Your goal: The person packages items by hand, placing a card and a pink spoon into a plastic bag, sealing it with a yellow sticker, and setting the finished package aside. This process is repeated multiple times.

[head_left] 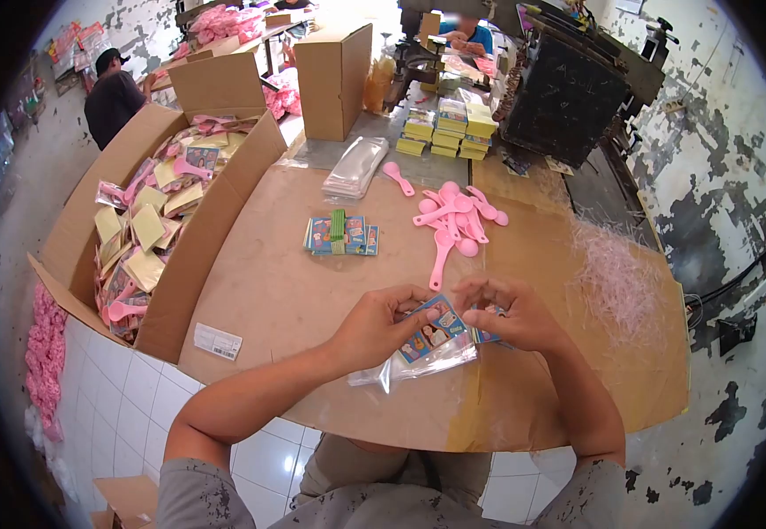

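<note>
My left hand pinches a blue printed card, which lies over a clear plastic bag near the table's front edge. Curled over the card's right side is my right hand, with another blue card under its fingers; whether it grips that card is unclear. Pink spoons are heaped just beyond my hands, one with its handle pointing towards them. A stack of blue cards with a green band round it lies further left. Behind it is a pile of clear bags.
At left stands an open cardboard box full of packed pouches. Yellow-edged card stacks and a black machine are at the back. Pinkish shreds lie at right. One person is at far left, another behind the table.
</note>
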A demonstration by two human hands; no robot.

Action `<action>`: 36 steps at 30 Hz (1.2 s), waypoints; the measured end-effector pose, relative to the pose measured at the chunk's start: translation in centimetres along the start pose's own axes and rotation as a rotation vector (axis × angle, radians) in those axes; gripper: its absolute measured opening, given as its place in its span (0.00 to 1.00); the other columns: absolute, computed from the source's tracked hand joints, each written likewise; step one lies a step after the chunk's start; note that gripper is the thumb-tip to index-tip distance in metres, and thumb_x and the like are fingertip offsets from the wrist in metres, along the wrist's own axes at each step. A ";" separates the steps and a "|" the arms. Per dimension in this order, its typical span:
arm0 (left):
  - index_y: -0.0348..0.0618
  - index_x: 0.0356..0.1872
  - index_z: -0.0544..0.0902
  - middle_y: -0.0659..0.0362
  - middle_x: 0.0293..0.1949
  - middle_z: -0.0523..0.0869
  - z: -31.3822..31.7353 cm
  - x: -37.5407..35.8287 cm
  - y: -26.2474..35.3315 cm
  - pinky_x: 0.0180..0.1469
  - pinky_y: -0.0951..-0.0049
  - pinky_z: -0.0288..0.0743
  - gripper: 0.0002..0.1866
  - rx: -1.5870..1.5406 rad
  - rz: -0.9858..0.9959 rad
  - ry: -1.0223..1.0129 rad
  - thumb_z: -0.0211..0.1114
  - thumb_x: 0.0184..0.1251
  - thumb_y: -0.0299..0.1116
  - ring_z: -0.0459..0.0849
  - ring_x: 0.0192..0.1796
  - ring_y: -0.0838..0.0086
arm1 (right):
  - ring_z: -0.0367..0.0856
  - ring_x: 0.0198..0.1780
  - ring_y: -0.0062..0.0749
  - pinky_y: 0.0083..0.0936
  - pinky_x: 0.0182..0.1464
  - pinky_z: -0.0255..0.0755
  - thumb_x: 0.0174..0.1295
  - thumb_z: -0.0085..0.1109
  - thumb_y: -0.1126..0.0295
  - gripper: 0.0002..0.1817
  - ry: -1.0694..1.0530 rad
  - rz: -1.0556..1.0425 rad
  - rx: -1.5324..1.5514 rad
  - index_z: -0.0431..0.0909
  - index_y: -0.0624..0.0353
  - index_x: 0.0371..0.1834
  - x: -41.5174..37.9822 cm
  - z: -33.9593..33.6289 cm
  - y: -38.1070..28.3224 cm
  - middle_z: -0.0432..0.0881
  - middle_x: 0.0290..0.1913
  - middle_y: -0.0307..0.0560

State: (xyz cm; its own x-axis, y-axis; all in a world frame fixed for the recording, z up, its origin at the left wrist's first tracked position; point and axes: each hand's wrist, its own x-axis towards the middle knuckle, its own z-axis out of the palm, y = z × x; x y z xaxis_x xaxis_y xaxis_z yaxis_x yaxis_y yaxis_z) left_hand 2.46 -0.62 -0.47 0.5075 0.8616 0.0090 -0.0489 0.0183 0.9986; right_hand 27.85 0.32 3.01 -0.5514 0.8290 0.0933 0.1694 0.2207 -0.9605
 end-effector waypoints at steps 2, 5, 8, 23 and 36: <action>0.32 0.58 0.83 0.60 0.41 0.91 0.0 0.1 -0.1 0.41 0.78 0.83 0.13 -0.034 0.026 0.047 0.65 0.81 0.30 0.87 0.42 0.85 | 0.84 0.46 0.27 0.29 0.51 0.78 0.71 0.69 0.68 0.13 0.018 0.082 0.058 0.87 0.63 0.53 0.4 0.3 -0.3 0.88 0.44 0.43; 0.33 0.58 0.84 0.61 0.38 0.90 -0.1 0.0 -0.2 0.35 0.78 0.81 0.13 -0.020 0.048 0.085 0.65 0.81 0.30 0.85 0.37 0.86 | 0.84 0.43 0.28 0.30 0.48 0.78 0.70 0.70 0.67 0.14 -0.016 -0.036 -0.104 0.86 0.63 0.54 0.9 0.8 0.6 0.88 0.41 0.44; 0.35 0.59 0.84 0.62 0.39 0.90 -0.5 0.3 -0.8 0.37 0.81 0.78 0.13 0.076 0.033 0.091 0.65 0.81 0.32 0.84 0.38 0.87 | 0.84 0.39 0.28 0.28 0.44 0.79 0.68 0.70 0.67 0.16 0.034 -0.217 -0.444 0.86 0.63 0.54 3.0 -0.6 0.6 0.87 0.38 0.45; 0.35 0.65 0.79 0.61 0.43 0.91 -1.1 0.3 0.5 0.42 0.82 0.82 0.17 -0.102 0.014 0.046 0.65 0.81 0.29 0.87 0.42 0.87 | 0.80 0.35 0.21 0.21 0.38 0.74 0.71 0.60 0.77 0.07 0.678 -0.290 -0.632 0.85 0.67 0.47 3.7 -5.7 -0.7 0.83 0.38 0.42; 0.31 0.64 0.82 0.57 0.49 0.91 -0.6 0.3 0.1 0.52 0.78 0.83 0.17 -0.066 0.057 0.015 0.64 0.81 0.29 0.87 0.50 0.83 | 0.82 0.38 0.18 0.18 0.41 0.77 0.73 0.60 0.78 0.06 0.336 -0.125 -0.126 0.85 0.66 0.47 0.5 -2.6 -3.0 0.82 0.43 0.41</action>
State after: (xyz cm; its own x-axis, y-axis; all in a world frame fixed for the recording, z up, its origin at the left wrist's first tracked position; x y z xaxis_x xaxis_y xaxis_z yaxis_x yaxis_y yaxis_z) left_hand 2.08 -0.06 -0.39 0.4896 0.8696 0.0641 -0.1340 0.0025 0.9910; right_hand 29.21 1.43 6.59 -0.2794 0.9093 0.3083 0.2280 0.3748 -0.8987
